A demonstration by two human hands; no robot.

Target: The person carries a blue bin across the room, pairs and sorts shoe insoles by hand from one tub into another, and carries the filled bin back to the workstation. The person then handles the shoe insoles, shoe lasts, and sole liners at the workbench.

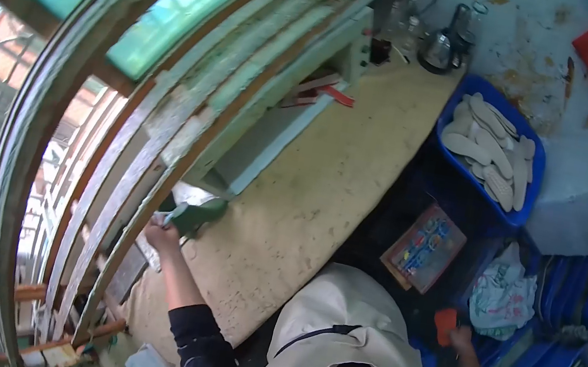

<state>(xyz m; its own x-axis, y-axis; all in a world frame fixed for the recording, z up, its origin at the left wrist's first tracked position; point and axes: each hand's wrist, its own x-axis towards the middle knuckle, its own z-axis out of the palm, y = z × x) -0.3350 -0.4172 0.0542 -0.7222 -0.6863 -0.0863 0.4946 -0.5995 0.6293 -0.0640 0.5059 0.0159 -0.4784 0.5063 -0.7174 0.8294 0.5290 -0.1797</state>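
Note:
My left hand (163, 236) reaches to the edge of the work table, beside the window frame. Its fingers are closed, and what they hold, if anything, I cannot make out. Right by those fingers is a dark green object (198, 217) of unclear kind, lying on the tan table cover (287, 222). On the other side of my body, my right hand (464, 342) hangs low with its fingers closed around a flat orange piece (445, 326). A crumpled white plastic bag (502, 295) lies just beyond that hand.
A blue basket (459, 103) holds several pale shoe-sole shapes. Nearer me sits a shallow box (424, 246) of small colourful round items. Glass jugs (443, 49) stand at the table's far end. Wooden window frames (158, 152) line the left. Blue stacked material (557, 340) is at right.

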